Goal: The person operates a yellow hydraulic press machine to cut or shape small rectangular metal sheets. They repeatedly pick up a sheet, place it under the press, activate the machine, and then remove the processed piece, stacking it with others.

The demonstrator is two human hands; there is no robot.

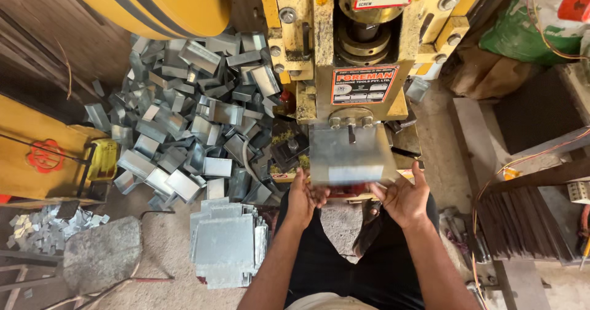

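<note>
A flat square metal sheet (351,155) lies under the ram of a yellow press machine (359,51), just in front of me. My left hand (305,194) touches its near left corner with the fingers curled at the edge. At the near right corner, my right hand (402,194) is spread, palm up, with the thumb against the sheet's side. Both hands appear to support the sheet from below; the grip is blurred.
A stack of flat metal blanks (228,242) sits on the floor at my left. Behind it is a large heap of bent metal box parts (190,113). Small metal scraps (43,229) lie far left. Dark plates (522,218) and wires are on the right.
</note>
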